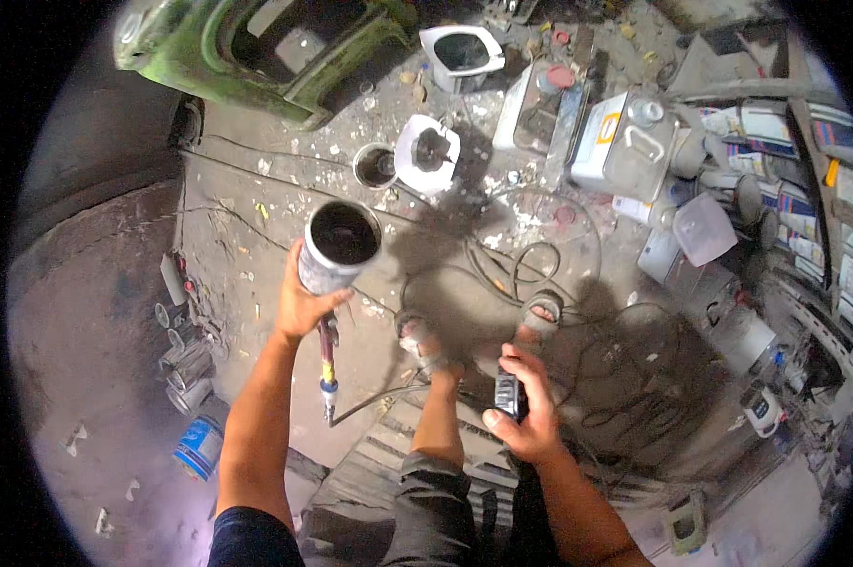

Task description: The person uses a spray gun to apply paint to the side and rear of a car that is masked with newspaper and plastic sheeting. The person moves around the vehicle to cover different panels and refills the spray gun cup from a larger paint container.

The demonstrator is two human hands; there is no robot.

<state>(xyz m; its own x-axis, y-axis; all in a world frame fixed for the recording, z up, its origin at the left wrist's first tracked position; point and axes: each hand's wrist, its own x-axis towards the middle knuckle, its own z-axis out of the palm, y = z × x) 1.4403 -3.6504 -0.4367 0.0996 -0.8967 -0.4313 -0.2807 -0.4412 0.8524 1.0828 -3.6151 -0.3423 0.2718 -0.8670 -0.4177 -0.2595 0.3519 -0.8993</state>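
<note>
My left hand (305, 300) is wrapped round the base of a grey, open-topped cup (318, 275), dark inside. Below the hand hangs what looks like a spray gun's handle (327, 352), dark red with yellow and blue parts at its lower end. An air hose (379, 395) runs off from that end. The gun's body is hidden by the hand and cup. In my right hand (530, 411), lower and to the right, fingers and thumb grip a small black ridged thing (509, 395); its kind I cannot make out.
Beyond the cup stand an open can (375, 166) and two cut white containers (427, 154). A green vehicle panel (256, 71) lies far left. Coiled hose (530, 274) lies by my sandalled feet. Metal cans (625, 146) and shelves crowd the right; a blue tin (199, 447) is at left.
</note>
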